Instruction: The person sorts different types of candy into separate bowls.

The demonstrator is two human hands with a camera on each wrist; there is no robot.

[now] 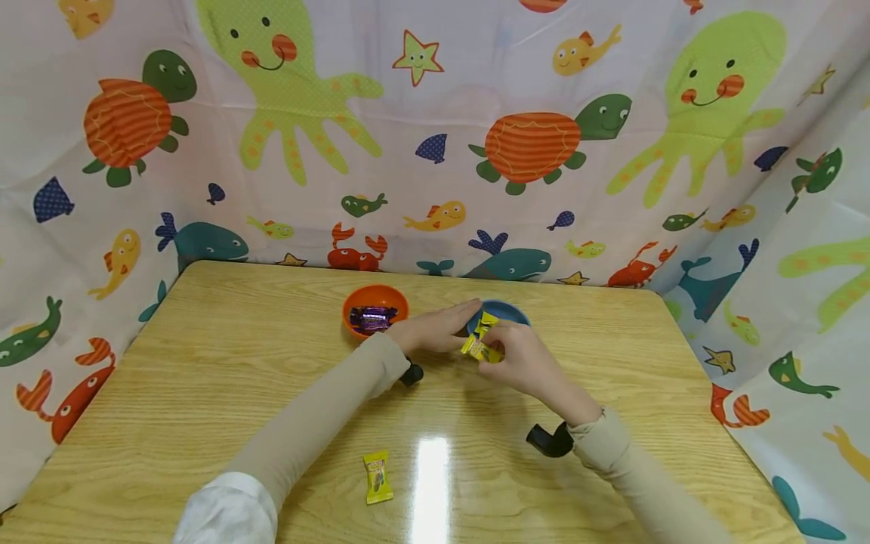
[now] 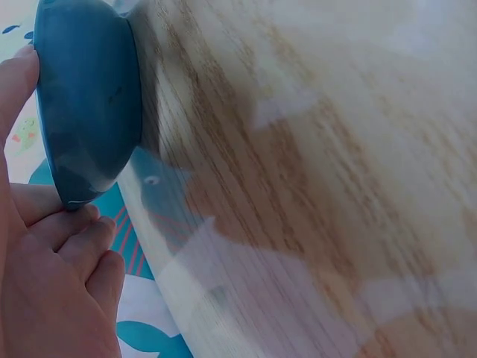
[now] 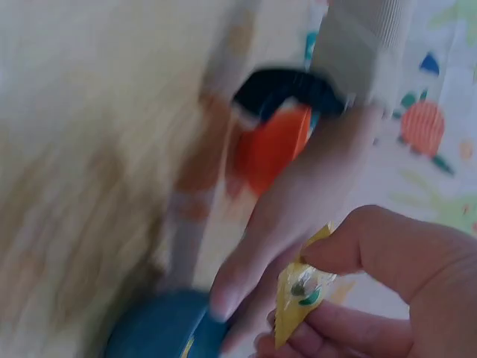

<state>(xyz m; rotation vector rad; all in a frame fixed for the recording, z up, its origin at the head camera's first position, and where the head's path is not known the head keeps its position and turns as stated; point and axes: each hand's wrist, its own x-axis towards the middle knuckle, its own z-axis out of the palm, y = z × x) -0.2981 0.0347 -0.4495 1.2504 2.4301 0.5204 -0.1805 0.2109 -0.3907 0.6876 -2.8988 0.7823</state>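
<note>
My right hand (image 1: 519, 359) pinches a yellow-wrapped candy (image 3: 300, 287) between thumb and fingers, above the near edge of the blue bowl (image 1: 506, 308). Another yellow wrapper (image 1: 486, 323) shows at the bowl, just beyond the pinched candy. On the bowl's left side is my left hand (image 1: 435, 329), its thumb and fingers spread and touching the rim. The left wrist view shows those fingers (image 2: 82, 231) against the outside of the blue bowl (image 2: 89, 104). Most of the bowl's inside is hidden by my right hand.
An orange bowl (image 1: 353, 297) holding several purple-wrapped candies (image 1: 372, 319) stands left of the blue one. A single yellow-wrapped candy (image 1: 377, 477) lies near the front of the wooden table (image 1: 204, 363). Printed sea-animal cloth (image 1: 435, 91) hangs behind and beside the table.
</note>
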